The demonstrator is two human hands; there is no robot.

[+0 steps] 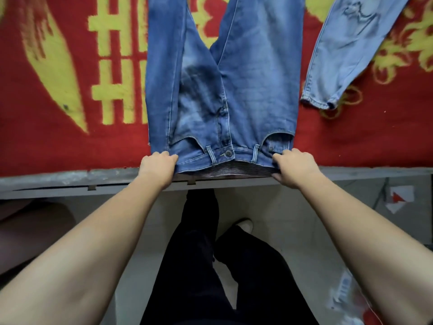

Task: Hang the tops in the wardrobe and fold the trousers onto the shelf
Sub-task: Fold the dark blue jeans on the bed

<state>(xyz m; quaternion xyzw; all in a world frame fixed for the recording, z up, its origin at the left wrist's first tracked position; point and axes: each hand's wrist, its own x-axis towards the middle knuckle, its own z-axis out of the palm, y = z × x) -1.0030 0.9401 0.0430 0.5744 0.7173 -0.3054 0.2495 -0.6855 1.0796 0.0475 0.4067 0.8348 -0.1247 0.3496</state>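
Red and yellow blanket (pixel 58 141), grey bed edge (pixel 70 178), pale tiled floor (pixel 293 231)

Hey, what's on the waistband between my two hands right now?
In the head view, between the left hand and right hand, the blue jeans waistband shows a fastened button flanked by two belt loops, with striped lining below.
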